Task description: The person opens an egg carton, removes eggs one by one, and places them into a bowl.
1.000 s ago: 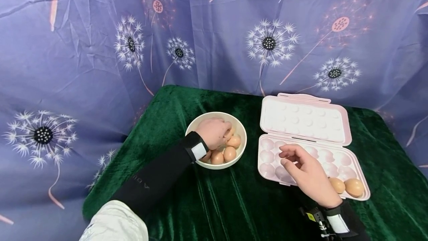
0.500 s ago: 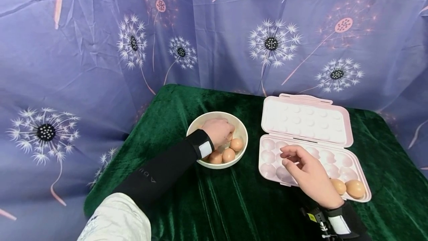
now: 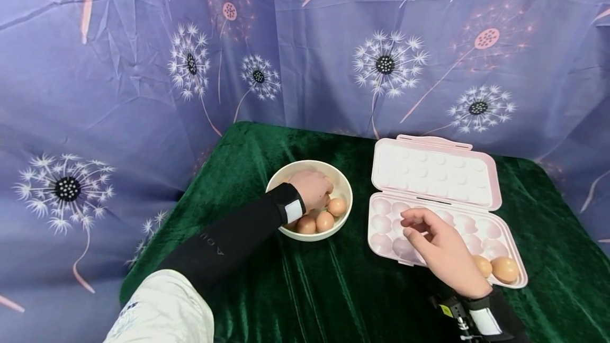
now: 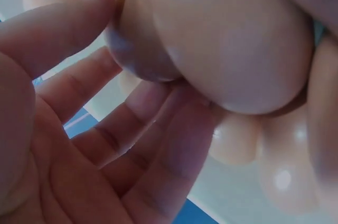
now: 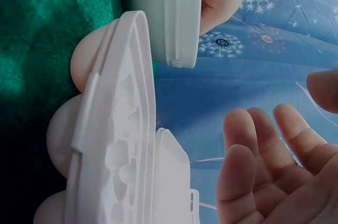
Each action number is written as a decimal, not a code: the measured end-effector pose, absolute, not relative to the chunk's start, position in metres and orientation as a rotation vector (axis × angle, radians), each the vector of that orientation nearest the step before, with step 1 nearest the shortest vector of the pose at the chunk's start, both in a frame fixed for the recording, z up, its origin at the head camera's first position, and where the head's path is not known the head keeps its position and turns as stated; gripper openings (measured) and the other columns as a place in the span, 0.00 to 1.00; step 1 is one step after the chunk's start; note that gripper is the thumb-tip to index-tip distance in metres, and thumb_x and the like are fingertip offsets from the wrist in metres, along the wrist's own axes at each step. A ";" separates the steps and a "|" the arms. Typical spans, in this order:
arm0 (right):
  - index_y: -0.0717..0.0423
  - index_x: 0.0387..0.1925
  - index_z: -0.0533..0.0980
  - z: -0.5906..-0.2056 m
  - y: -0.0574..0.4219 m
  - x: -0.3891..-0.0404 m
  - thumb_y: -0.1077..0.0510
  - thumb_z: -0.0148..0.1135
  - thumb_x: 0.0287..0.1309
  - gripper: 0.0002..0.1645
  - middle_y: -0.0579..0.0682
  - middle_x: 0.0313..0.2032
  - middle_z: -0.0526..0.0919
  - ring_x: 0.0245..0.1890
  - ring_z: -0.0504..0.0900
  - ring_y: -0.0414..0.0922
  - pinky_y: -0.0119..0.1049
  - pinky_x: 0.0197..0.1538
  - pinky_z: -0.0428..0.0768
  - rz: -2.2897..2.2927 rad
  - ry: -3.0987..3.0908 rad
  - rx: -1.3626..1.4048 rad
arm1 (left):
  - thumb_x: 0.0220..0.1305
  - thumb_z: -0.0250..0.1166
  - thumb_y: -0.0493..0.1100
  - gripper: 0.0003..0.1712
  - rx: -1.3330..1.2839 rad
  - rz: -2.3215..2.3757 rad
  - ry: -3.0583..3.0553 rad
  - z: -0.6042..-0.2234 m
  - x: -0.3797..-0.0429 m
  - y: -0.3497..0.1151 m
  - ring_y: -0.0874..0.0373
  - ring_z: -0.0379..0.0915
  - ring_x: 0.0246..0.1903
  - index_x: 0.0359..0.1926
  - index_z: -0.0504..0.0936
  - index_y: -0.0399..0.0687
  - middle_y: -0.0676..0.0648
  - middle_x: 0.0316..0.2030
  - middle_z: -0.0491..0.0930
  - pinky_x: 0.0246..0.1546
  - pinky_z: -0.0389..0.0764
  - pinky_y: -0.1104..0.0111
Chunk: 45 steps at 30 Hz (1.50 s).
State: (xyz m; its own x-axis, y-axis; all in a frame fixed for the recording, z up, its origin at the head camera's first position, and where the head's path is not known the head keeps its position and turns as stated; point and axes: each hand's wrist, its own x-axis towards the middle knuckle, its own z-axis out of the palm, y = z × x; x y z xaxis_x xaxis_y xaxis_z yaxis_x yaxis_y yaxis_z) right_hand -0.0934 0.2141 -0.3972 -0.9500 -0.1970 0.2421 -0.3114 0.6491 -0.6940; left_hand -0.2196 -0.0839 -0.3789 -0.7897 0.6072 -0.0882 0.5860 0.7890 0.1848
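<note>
My left hand (image 3: 311,188) reaches down into a cream bowl (image 3: 340,185) that holds several brown eggs (image 3: 325,221). Up close in the left wrist view, the thumb and curled fingers close around one egg (image 4: 140,36), and a larger egg (image 4: 237,39) overlaps it. My right hand (image 3: 443,250) hovers over the front of a pink egg carton (image 3: 491,227), fingers loosely bent and nothing in them. Two eggs (image 3: 505,269) sit in the carton's near right corner, one partly behind the right wrist. Much of the left hand's grip is hidden in the head view.
Behind the carton its lid (image 3: 433,171) lies folded back, white inside. A green velvet cloth (image 3: 314,290) covers the table. Purple curtains (image 3: 324,78) with dandelion prints hang right behind the table's back edge.
The left hand has shifted slightly right and deeper among the eggs in the bowl, and the eggs near it have moved a little. The right hand stays over the carton.
</note>
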 end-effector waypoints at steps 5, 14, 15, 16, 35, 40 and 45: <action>0.49 0.54 0.77 -0.397 0.219 -0.094 0.58 0.60 0.71 0.13 0.48 0.44 0.84 0.39 0.79 0.37 0.28 0.39 0.76 1.141 -2.705 0.421 | 0.69 0.62 0.40 0.07 0.932 0.350 2.770 -0.370 -0.216 -0.086 0.58 0.71 0.23 0.31 0.79 0.50 0.51 0.24 0.76 0.25 0.73 0.69; 0.53 0.54 0.77 -0.398 0.238 -0.097 0.55 0.61 0.70 0.14 0.49 0.46 0.83 0.39 0.79 0.37 0.27 0.36 0.76 0.967 -2.748 0.346 | 0.73 0.58 0.57 0.24 1.076 0.291 2.896 -0.348 -0.195 -0.072 0.61 0.77 0.43 0.66 0.77 0.59 0.53 0.55 0.77 0.37 0.79 0.66; 0.53 0.53 0.78 -0.397 0.240 -0.097 0.54 0.61 0.69 0.14 0.50 0.47 0.83 0.39 0.79 0.37 0.27 0.36 0.76 0.939 -2.753 0.330 | 0.73 0.58 0.58 0.25 1.094 0.311 2.893 -0.347 -0.192 -0.070 0.62 0.77 0.43 0.66 0.77 0.60 0.54 0.55 0.77 0.36 0.79 0.67; 0.53 0.53 0.78 -0.397 0.242 -0.096 0.53 0.62 0.69 0.14 0.51 0.47 0.83 0.39 0.78 0.38 0.28 0.35 0.76 0.914 -2.757 0.311 | 0.73 0.58 0.59 0.25 1.115 0.329 2.891 -0.346 -0.188 -0.066 0.62 0.77 0.42 0.66 0.77 0.60 0.54 0.54 0.77 0.35 0.78 0.67; 0.62 0.58 0.77 -0.401 0.312 -0.080 0.48 0.65 0.64 0.28 0.69 0.55 0.76 0.50 0.75 0.64 0.63 0.42 0.75 0.574 -3.046 0.048 | 0.71 0.60 0.61 0.26 1.349 0.388 2.852 -0.358 -0.152 -0.036 0.64 0.76 0.36 0.64 0.78 0.59 0.54 0.53 0.78 0.28 0.75 0.70; 0.64 0.59 0.75 -0.402 0.329 -0.072 0.37 0.62 0.65 0.37 0.70 0.51 0.75 0.49 0.72 0.68 0.64 0.39 0.74 0.520 -3.094 -0.067 | 0.70 0.61 0.61 0.25 1.358 0.356 2.839 -0.362 -0.150 -0.033 0.65 0.76 0.36 0.63 0.79 0.59 0.54 0.52 0.78 0.27 0.74 0.69; 0.65 0.60 0.74 -0.402 0.335 -0.067 0.28 0.57 0.64 0.46 0.63 0.42 0.79 0.46 0.73 0.66 0.61 0.37 0.74 0.518 -3.151 -0.109 | 0.70 0.61 0.61 0.25 1.362 0.345 2.824 -0.366 -0.149 -0.032 0.64 0.77 0.36 0.63 0.80 0.59 0.54 0.52 0.78 0.29 0.75 0.69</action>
